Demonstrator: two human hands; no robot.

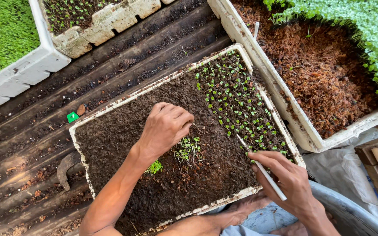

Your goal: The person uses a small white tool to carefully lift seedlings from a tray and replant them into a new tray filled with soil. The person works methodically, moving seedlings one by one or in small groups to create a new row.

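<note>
Where the tray (80, 131) sits on the dark slatted bench (31, 131), you have bare soil (119, 135) across its left half and lower middle, while its right end is filled with rows of seedlings (237, 105). A box of brown fibre (324, 74) lies just beside the tray's right rim, and two more boxes (27, 65) stand well apart at the upper left, so the open room is over the bare soil and the bench on the left. Your left hand (165, 126) hangs over the tray's middle with fingers curled in and tips pinched together; whether they hold a seedling you cannot tell. A loose clump (188, 150) of pulled seedlings lies on the soil just below and right of that hand, and a smaller green tuft (154, 167) lies by your wrist. Your right hand (285, 177) is closed on a thin white stick (263, 170), its tip resting at the lower edge of the planted rows, near the tray's right rim.
</note>
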